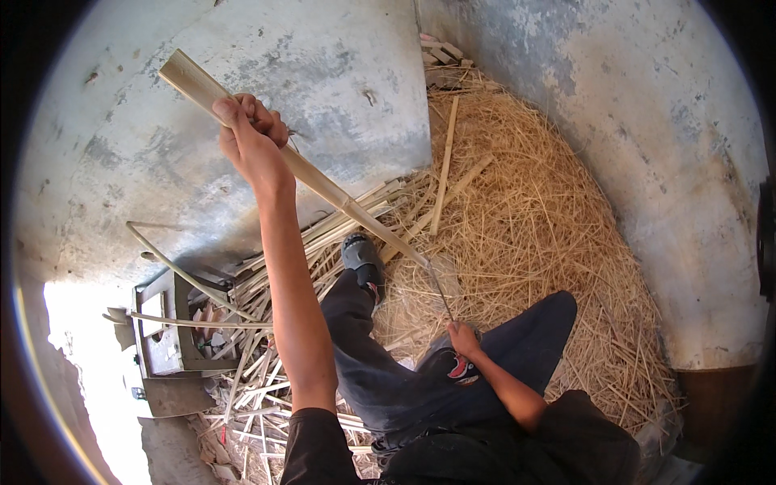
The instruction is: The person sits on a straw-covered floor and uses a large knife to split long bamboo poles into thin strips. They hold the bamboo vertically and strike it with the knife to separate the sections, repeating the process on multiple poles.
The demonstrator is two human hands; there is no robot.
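Observation:
My left hand (255, 141) is raised at the upper left, its fingers closed around a long split bamboo piece (319, 184). The bamboo slants down to the right, its wider end above my fist and a node ring about midway. Low between my knees, my right hand (463, 339) is closed on a knife, its handle mostly hidden in the fist. The knife's thin dark blade (440, 289) points up and meets the bamboo's lower end. Whether it cuts into the bamboo there, I cannot tell.
Shavings (525, 218) cover the floor to the right, with loose bamboo slats (445, 166) on them. More strips (267, 267) lie on the left beside a boxy frame (166, 323). Worn walls (339, 73) stand close around. My shoe (361, 252) is near the strips.

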